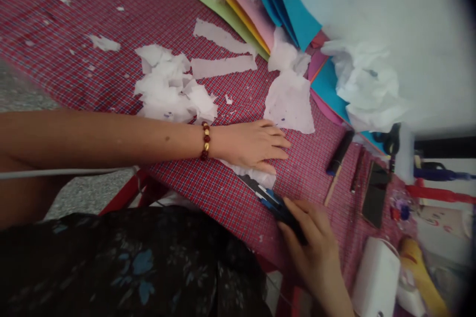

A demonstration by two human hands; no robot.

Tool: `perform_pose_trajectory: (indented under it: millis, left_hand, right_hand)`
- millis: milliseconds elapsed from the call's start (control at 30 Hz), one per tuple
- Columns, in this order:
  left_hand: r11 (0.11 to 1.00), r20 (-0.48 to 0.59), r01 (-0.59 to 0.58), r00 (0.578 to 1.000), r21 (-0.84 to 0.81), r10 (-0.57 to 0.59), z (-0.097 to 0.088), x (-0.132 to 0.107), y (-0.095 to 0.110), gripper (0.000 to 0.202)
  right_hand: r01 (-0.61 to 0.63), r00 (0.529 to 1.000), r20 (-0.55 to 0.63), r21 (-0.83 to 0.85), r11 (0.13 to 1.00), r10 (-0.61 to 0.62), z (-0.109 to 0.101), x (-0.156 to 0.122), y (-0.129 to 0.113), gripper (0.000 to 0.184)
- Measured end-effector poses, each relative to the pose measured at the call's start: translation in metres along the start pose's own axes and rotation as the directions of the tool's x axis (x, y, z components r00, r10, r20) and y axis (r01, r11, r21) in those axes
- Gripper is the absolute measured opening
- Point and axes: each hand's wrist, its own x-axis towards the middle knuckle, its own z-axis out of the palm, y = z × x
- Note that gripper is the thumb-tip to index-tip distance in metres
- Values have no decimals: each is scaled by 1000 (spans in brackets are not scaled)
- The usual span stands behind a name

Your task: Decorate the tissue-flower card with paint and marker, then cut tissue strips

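My left hand [249,146], with a beaded bracelet [206,141] at its wrist, lies flat with fingers spread on the red checked cloth [238,210]. From under its thumb side sticks out a torn piece of white paper [265,177]. My right hand [314,242] is closed around a slim black and blue tool, seemingly a box cutter [277,205]. Its dark front end points at the paper beside my left thumb. Just beyond my left fingers rests a larger torn white sheet [290,101].
Crumpled white paper [167,84] and two torn strips [223,66] lie beyond my left arm. Coloured sheets [256,5] fan out at the back. To the right are a black marker [340,152], a phone [375,193], scissors [390,138] and a white box-like object [376,277].
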Motion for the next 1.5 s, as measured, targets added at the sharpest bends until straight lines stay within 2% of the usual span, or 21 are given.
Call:
perform_pose_trajectory:
  millis: [100,167,233,300,433,533,633,767,933,1000,1067,1133,1233,1333,1500]
  left_hand:
    - [969,-17,98,994,-226,-104,-14,1,2,41]
    - [943,4,162,986,-291,-168,-23,1,9,36]
    - [957,77,185,982,-224,-171,-30,2,20,32]
    - [981,184,179,969,-80,-162,-34,4,34,28]
    - [968,358,184,904,169,-234,-37,15,58,19]
    - [968,475,197,844,158,-249,-37,26,64,6]
    - [978,543,204,818,35,-190,-36,39,60,19]
    - [969,500,224,854,-106,-143,-26,64,50,20]
    - [968,448,153,893,-197,-50,-4,104,42,9]
    - [957,429,144,903,-250,-23,-1,114,41,19]
    - [944,361,157,932,-292,-44,-4,118,40,36]
    - [939,246,177,964,-296,-104,-10,113,38,41]
    - [947,126,218,973,-237,-193,-18,91,36,26]
    - [967,98,222,973,-128,-210,-21,61,39,16]
    - [996,141,84,986,29,-87,-11,21,49,22]
  right_hand:
    - [-64,997,-38,43,997,65,-2,-20,8,39]
    - [-141,986,-74,104,985,149,-4,-36,15,37]
    - [-211,965,-119,183,960,235,-5,-49,21,36]
    - [-248,941,-162,265,932,297,-4,-57,26,35]
    - [-268,900,-230,383,884,372,2,-60,28,33]
    - [-261,882,-258,427,866,393,6,-59,28,34]
    - [-260,862,-289,454,852,417,8,-61,30,39]
    - [-282,842,-309,446,849,442,8,-63,34,50]
    - [-224,889,-304,367,903,344,0,-64,37,36]
    - [-224,906,-286,303,926,313,-7,-66,37,34]
    - [-243,919,-258,223,944,297,-15,-70,39,34]
    - [-264,930,-220,155,952,294,-23,-73,42,33]
    - [-270,942,-179,91,958,283,-30,-74,46,34]
    - [-264,952,-147,46,963,268,-31,-71,48,34]
    - [-283,955,-84,23,959,284,-27,-60,47,34]
